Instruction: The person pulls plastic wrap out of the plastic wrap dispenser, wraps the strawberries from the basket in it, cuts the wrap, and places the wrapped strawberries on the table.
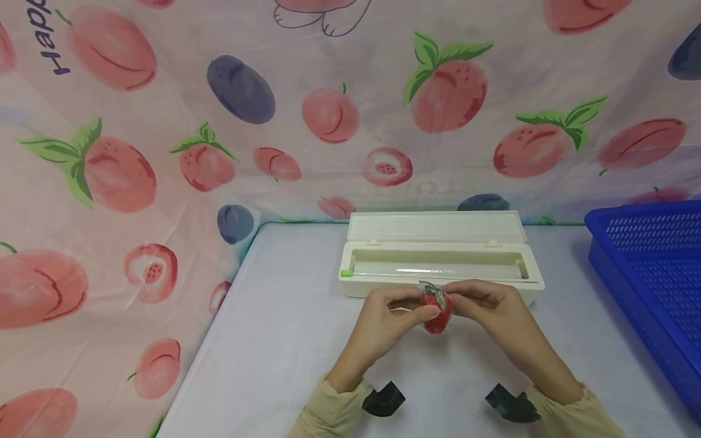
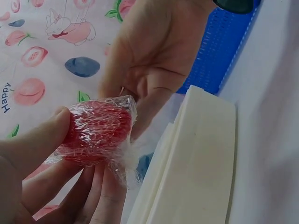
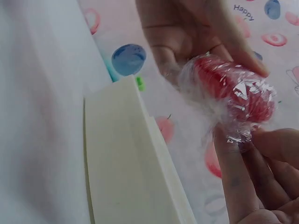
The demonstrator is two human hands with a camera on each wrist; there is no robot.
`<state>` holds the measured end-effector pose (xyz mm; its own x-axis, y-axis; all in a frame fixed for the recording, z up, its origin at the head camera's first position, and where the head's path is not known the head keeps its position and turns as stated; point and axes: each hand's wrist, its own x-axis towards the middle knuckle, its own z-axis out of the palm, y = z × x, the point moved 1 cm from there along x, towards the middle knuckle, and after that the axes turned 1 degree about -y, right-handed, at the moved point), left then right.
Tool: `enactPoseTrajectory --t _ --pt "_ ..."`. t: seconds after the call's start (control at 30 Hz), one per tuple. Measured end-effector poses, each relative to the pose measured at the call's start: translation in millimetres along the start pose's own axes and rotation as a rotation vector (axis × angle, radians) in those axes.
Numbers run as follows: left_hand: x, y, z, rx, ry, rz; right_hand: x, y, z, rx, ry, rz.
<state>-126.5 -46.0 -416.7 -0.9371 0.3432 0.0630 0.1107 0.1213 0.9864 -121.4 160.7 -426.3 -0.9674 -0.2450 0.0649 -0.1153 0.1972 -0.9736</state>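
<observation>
A red strawberry (image 1: 437,314) with green leaves on top is wrapped in clear cling film (image 2: 125,161), held up in front of the box. My left hand (image 1: 378,325) grips it from the left, thumb across its front and fingers behind. From the other side my right hand (image 1: 501,322) pinches a gathered bit of the film between thumb and forefinger, as the right wrist view shows. Just behind both hands stands a white cling film dispenser (image 1: 438,226) with its lid raised and a clear roll (image 1: 432,269) lying inside.
A blue plastic basket (image 1: 619,286) stands at the right of the white table (image 1: 257,340). A green slider (image 1: 347,273) sits at the dispenser's left end. Fruit-printed cloth (image 1: 181,243) hangs behind and to the left.
</observation>
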Motion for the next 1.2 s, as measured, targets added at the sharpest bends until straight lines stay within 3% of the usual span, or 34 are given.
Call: enactPoseTrajectory --t 0.13,0.33,0.53,0.83,1.07,1.2 --pt "0.2 -0.6 -0.1 0.008 0.033 0.001 -2.0 -5.1 0.2 0.053 -0.010 -0.002" --pt "-0.2 -2.7 1.2 -0.016 0.084 -0.014 -5.2 -8.4 4.3 0.066 0.003 0.039" --pt "-0.1 -4.6 3.8 -0.045 0.099 -0.027 -7.1 -8.5 6.6 0.055 0.042 0.028" --pt "-3.2 0.9 1.6 -0.108 -0.005 -0.091 -8.3 -12.7 5.8 0.001 0.109 0.000" --pt "-4.4 4.9 6.0 -0.120 0.053 -0.021 -7.4 -11.0 12.1 0.013 0.138 -0.125" --pt "-4.3 6.1 8.1 -0.088 0.097 0.027 -7.3 -12.7 17.9 0.008 0.154 -0.152"
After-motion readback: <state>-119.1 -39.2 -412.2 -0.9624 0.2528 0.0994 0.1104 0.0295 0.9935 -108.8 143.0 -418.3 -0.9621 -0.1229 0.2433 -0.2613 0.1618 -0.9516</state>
